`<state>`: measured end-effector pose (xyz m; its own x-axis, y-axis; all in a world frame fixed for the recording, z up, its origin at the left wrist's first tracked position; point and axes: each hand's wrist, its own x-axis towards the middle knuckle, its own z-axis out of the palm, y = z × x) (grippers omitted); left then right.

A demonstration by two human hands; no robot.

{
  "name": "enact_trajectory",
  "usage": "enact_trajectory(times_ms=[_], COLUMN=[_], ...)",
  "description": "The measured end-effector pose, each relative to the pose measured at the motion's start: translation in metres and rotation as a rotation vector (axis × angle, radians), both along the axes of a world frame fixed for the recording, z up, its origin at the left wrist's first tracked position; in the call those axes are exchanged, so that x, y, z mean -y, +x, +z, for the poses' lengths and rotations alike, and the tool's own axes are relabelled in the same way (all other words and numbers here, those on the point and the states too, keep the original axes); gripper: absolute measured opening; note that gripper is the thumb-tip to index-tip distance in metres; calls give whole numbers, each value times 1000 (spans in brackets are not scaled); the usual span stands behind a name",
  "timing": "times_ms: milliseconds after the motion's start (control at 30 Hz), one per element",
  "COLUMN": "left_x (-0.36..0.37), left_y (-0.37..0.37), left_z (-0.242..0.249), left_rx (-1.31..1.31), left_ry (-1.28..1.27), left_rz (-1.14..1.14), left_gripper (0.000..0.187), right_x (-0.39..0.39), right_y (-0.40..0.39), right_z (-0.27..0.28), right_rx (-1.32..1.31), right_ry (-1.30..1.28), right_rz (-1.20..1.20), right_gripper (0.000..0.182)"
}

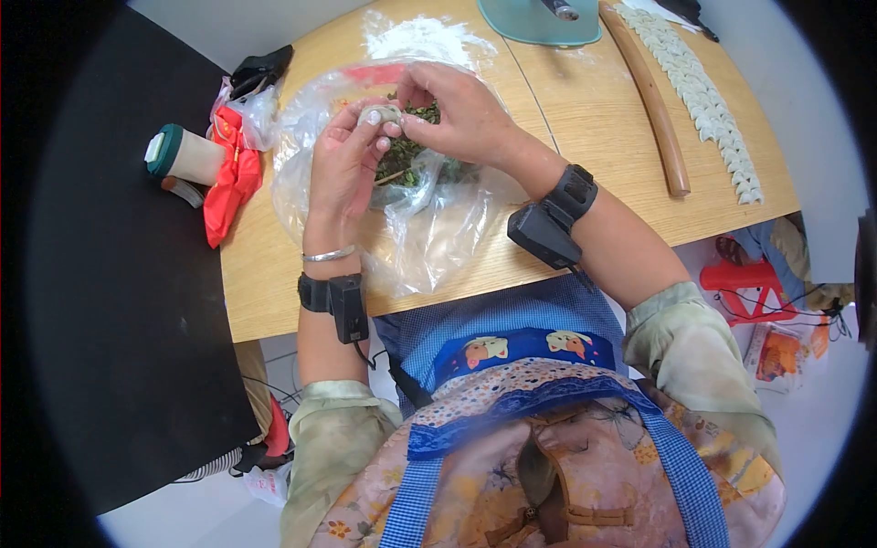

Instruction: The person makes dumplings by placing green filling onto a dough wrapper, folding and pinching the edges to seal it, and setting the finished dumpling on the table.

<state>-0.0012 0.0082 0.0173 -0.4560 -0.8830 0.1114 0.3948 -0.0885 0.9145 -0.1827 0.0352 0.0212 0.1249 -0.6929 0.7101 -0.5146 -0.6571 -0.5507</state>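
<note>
Both my hands meet over a clear plastic bag (416, 247) that holds chopped green leaves (399, 165). Between the fingertips of my left hand (347, 155) and my right hand (461, 119) is a small pale piece of dough (382, 114), pinched from both sides. My left thumb lies on its near face; the fingers of my right hand curl at its right edge. Whatever is inside the dough is hidden. Behind the bag, white flour (425, 41) is spread on the wooden table (265, 292).
A long rolling pin (647, 100) lies on the right, beside rows of pale folded dough pieces (694, 91). At the back is a greenish board (539, 23) with a dark-handled tool (560, 10). On the left are a cup (187, 155) and a red bag (236, 178).
</note>
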Motion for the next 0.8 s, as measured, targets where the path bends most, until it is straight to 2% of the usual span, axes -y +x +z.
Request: enact_trajectory(times_ms=[233, 800], left_x=[-3, -2], left_y=[0, 1], left_z=[2, 2], left_rx=[-37, -37], left_ry=[14, 14], left_rz=[42, 23], left_gripper=[20, 21], right_x=[5, -1], right_y=[0, 3], right_z=[-6, -3], right_rx=[-60, -92], right_ry=[15, 40], right_rz=[70, 34], right_gripper=[19, 20])
